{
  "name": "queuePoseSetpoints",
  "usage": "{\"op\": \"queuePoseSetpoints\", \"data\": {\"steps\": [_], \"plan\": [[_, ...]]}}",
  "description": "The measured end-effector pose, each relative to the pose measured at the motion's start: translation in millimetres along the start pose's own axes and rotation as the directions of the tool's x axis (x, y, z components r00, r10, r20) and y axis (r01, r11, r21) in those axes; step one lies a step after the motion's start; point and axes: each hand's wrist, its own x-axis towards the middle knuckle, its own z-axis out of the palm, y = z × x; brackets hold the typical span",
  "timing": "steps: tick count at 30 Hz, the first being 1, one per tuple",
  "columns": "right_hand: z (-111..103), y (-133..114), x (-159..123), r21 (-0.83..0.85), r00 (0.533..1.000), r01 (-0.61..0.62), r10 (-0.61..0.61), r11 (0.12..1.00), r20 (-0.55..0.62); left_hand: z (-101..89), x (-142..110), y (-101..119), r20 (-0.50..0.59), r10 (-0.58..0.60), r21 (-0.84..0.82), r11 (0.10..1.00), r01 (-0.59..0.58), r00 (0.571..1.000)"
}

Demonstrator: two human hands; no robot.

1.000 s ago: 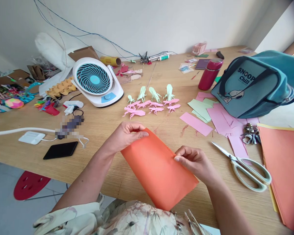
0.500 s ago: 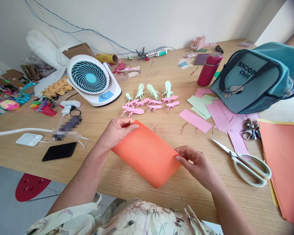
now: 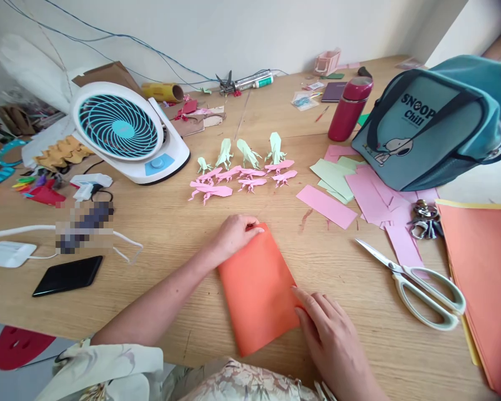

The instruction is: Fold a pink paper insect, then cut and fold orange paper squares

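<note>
Orange paper [image 3: 256, 287] lies flat on the table [image 3: 183, 223] between both hands; left hand [image 3: 234, 234] pinches its far corner, fingers curled onto the edge; right hand [image 3: 328, 334] rests open, fingertips pressing the paper's right edge. Scissors [image 3: 417, 284] lie open, well right of the right hand. Paper figures [image 3: 242, 170] stand in rows beyond the left hand, a fan [image 3: 121, 131] further left, a phone [image 3: 67, 275] left of the left forearm
</note>
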Motion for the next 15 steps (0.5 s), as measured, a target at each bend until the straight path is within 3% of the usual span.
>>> {"op": "queuePoseSetpoints", "data": {"steps": [6,15], "plan": [[3,9,-3,-0.070,0.994,0.104,-0.102,0.992,0.030,15.3,8,7,-0.034,0.028,0.068,0.997,-0.025,0.999],[9,25,-11,-0.080,0.976,0.214,-0.210,0.973,0.059,15.3,14,8,-0.015,-0.087,0.019,0.996,0.088,0.996]]}}
